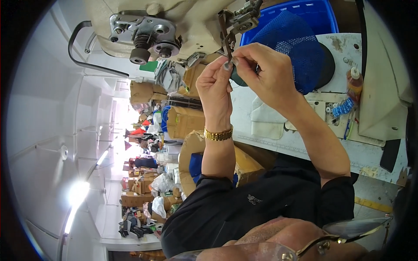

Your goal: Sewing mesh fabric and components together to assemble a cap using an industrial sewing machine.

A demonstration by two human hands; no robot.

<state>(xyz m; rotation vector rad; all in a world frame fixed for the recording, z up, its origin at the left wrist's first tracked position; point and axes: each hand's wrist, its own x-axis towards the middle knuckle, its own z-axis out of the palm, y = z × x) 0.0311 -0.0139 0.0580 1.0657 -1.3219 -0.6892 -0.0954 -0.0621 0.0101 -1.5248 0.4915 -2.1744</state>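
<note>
Both of my hands meet at the metal needle-and-foot parts (228, 43) of a sewing machine. My left hand (216, 80), with a gold watch on its wrist, has thumb and forefinger pinched together just beside these parts. Thumb and forefinger of my right hand (265, 69) pinch close against the left fingertips. Whatever sits between the fingers is too small to make out. Behind my right hand lies a blue mesh piece (285, 35), shaped like a cap, with a dark curved edge (327, 67).
The beige machine head (196, 21) carries tension knobs (140, 54). On the white worktable (248, 108) are a small bottle (354, 82), a blue-patterned packet (343, 107) and pens. A blue bin (324, 13) stands beyond the cap-shaped piece. Cardboard boxes (185, 123) and heaped goods fill the background.
</note>
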